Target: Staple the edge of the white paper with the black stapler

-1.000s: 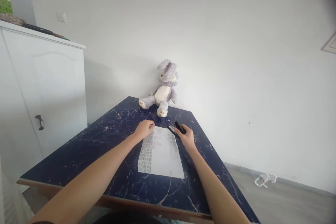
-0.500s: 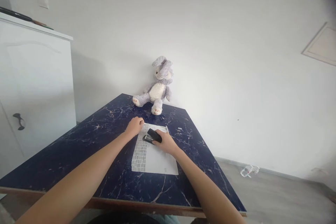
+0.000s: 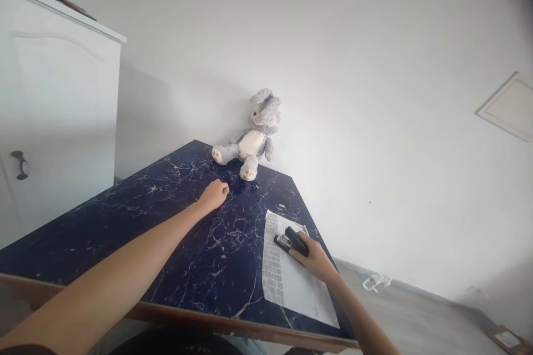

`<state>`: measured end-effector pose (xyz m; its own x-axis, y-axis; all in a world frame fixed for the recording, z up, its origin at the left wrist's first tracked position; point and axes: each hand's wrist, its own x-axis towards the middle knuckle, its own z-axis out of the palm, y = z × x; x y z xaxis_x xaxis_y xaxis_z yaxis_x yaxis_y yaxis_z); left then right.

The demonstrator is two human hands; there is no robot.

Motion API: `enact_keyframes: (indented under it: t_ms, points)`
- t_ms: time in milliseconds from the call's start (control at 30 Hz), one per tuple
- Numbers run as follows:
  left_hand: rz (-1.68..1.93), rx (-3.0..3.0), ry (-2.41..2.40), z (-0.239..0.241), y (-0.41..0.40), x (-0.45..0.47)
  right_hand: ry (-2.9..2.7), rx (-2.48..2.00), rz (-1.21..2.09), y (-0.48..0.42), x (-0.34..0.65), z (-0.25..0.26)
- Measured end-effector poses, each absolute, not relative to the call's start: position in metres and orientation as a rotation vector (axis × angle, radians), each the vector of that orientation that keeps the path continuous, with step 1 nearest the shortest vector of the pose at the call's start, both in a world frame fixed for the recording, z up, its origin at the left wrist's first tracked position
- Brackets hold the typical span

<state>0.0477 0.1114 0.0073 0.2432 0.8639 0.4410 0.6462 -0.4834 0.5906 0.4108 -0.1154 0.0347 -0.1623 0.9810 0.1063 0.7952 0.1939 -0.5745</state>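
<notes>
With your right hand (image 3: 316, 258) curled round the small black stapler (image 3: 291, 241) at the 12 o'clock end of the white printed paper sheet (image 3: 291, 285) and your loosely fisted, empty left hand (image 3: 214, 195) away at 10 o'clock, the unpinned sheet may slide off the dark blue marbled table (image 3: 166, 222) at its 3 o'clock edge.

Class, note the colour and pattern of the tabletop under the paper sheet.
The rectangular tabletop is dark navy with white marble veining, clearest in the head view.

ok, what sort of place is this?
Probably a room in a home: a plush rabbit sits on a dark marble-look table by a white wall, with a white cupboard beside it. The right hand grips a stapler on a paper sheet.
</notes>
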Motion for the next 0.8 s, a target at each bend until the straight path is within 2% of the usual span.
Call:
enact_keyframes:
  t_ms: [100,200,300,400,500,633,800]
  points:
    - [1.173,2.145,1.345,0.006,0.118,0.042,-1.921,-1.485,0.737,-0.089,0.433,0.037]
    - [1.344,1.852,1.159,0.008,0.126,0.033,-1.794,-1.590,0.519,-0.048,0.443,0.032]
    - [1.367,1.704,1.066,0.014,0.132,0.021,-2.009,-1.755,0.229,-0.010,0.439,0.019]
    - [1.320,1.555,0.839,0.024,0.135,-0.001,-2.199,-1.845,0.194,0.015,0.429,0.004]
    - [1.349,1.123,0.336,0.035,0.135,-0.031,-2.220,-2.003,0.236,0.026,0.417,-0.005]
    - [1.578,0.683,-0.027,0.041,0.135,-0.069,-2.251,-2.037,0.216,0.038,0.380,-0.006]
    - [1.821,0.453,-0.227,0.040,0.135,-0.097,-2.367,-1.873,0.265,0.071,0.286,-0.001]
